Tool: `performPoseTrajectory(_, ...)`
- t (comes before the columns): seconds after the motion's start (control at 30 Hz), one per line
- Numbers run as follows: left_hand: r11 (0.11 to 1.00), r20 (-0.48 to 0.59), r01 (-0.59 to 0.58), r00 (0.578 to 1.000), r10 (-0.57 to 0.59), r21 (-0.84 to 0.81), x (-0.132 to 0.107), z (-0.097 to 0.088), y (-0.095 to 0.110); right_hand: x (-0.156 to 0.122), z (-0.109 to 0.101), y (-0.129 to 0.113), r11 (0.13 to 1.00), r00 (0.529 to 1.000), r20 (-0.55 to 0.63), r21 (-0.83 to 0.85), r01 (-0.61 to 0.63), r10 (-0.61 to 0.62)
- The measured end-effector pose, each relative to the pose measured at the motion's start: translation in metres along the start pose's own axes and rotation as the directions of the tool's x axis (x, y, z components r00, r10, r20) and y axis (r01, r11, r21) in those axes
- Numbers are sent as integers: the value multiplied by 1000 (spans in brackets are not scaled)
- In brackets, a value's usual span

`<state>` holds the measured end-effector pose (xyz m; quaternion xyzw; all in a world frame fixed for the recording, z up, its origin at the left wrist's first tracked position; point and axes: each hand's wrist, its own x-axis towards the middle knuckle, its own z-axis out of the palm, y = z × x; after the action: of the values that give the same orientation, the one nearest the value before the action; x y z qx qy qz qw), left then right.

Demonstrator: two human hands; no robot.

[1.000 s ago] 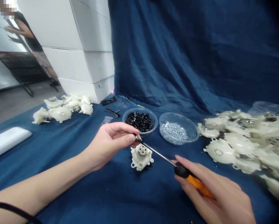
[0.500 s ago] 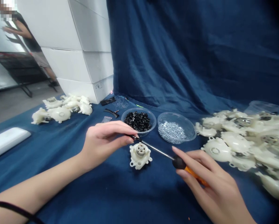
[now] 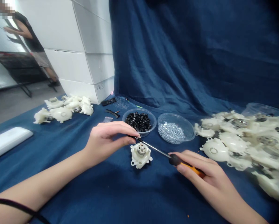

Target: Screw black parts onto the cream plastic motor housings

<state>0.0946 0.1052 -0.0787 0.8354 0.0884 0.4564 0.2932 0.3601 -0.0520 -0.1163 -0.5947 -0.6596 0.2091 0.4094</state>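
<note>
Now you're clamping your right hand's fingers around an orange-handled screwdriver [image 3: 176,160], while your left hand [image 3: 106,140] is pinching together at the shaft's tip. Your right hand [image 3: 200,171] is hovering beside a white plastic motor housing [image 3: 141,155], which is sitting untouched on the blue-covered desk [image 3: 60,186], just below 2 clear bowls [image 3: 176,115].

Black parts [image 3: 138,121] and silver screws [image 3: 171,132] sit in clear bowls [image 3: 188,130] beside white housings [image 3: 232,141]
</note>
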Motion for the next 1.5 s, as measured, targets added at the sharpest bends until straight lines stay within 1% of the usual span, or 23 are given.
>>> performPoseTrajectory(0.03, 1000, 5, 11, 1000, -11, 5, 0, 0, -1, 1, 0, 1, 998, 998, 22, 24, -60, 60)
performPoseTrajectory(0.1, 999, -8, 51, 999, -51, 4, 0, 0, -2, 2, 0, 2, 990, 993, -10, 76, -119, 120)
performPoseTrajectory(0.2, 996, -43, 89, 995, -89, -4, 1, 1, -4, 3, -1, 3, 992, 990, -115, 106, -73, 85)
performPoseTrajectory(0.3, 999, -29, 36, 999, -36, 3, 0, 1, -5, 4, -3, 1, 998, 986, -161, 54, -39, 47)
performPoseTrajectory(0.37, 1000, -18, -5, 1000, 6, 15, 0, 0, -5, 3, -4, 0, 992, 989, -111, 93, -82, 92)
performPoseTrajectory(0.4, 1000, -18, -13, 1000, 14, 22, -1, 0, -5, 3, -5, 0, 981, 987, -62, 138, -136, 146)
performPoseTrajectory(0.47, 999, -27, 1, 1000, 0, 33, -1, 0, -6, 3, -4, 2, 938, 964, 55, 224, -266, 261)
performPoseTrajectory(0.53, 998, -54, 34, 998, -31, 45, -1, 1, -6, 3, -4, 5, 902, 946, 129, 284, -324, 299)
performPoseTrajectory(0.6, 997, -81, 56, 995, -52, 48, -1, 2, -7, 3, -4, 7, 897, 952, 119, 320, -304, 281)
performPoseTrajectory(0.67, 997, -91, 60, 994, -57, 39, -1, 2, -8, 4, -5, 8, 911, 962, 32, 314, -267, 271)
performPoseTrajectory(0.73, 999, -76, 46, 996, -43, 26, -1, 2, -7, 6, -6, 8, 936, 961, -70, 258, -240, 266)
performPoseTrajectory(0.8, 999, -62, 21, 998, -20, 25, -2, 2, -6, 7, -7, 7, 943, 957, -99, 221, -247, 274)
performPoseTrajectory(0.83, 1000, -58, 9, 998, -8, 29, -2, 2, -5, 8, -8, 8, 934, 953, -75, 234, -270, 294)
performPoseTrajectory(0.9, 999, -57, 6, 998, -3, 51, -3, 3, -5, 9, -7, 8, 887, 934, 34, 300, -350, 357)
performPoseTrajectory(0.97, 997, -68, 27, 997, -22, 73, -4, 3, -5, 9, -6, 10, 849, 924, 123, 364, -382, 362)
performPoseTrajectory(1.03, 996, -96, 61, 994, -55, 63, -4, 3, -6, 9, -5, 12, 857, 942, 121, 390, -336, 314)
performPoseTrajectory(1.1, 997, -125, 78, 989, -74, 28, -4, 3, -7, 8, -6, 14, 880, 953, 61, 372, -297, 296)
performPoseTrajectory(1.17, 998, -133, 67, 989, -65, 15, -3, 2, -8, 7, -9, 15, 885, 938, 10, 327, -331, 346)
performPoseTrajectory(1.27, 999, -87, 1, 996, 3, 37, -2, 1, -6, 9, -13, 15, 882, 923, -23, 304, -359, 384)
performPoseTrajectory(1.33, 999, -82, -13, 996, 17, 45, -2, 0, -5, 10, -13, 13, 888, 932, 3, 302, -346, 362)
performPoseTrajectory(1.4, 999, -99, 3, 995, 1, 46, -2, -1, -4, 10, -12, 11, 888, 939, 80, 305, -344, 336)
performPoseTrajectory(1.47, 999, -108, 18, 994, -12, 51, -2, -1, -5, 9, -9, 10, 880, 933, 158, 314, -357, 322)
performPoseTrajectory(1.5, 998, -104, 19, 994, -13, 58, -2, -1, -5, 8, -8, 10, 880, 934, 168, 316, -354, 315)
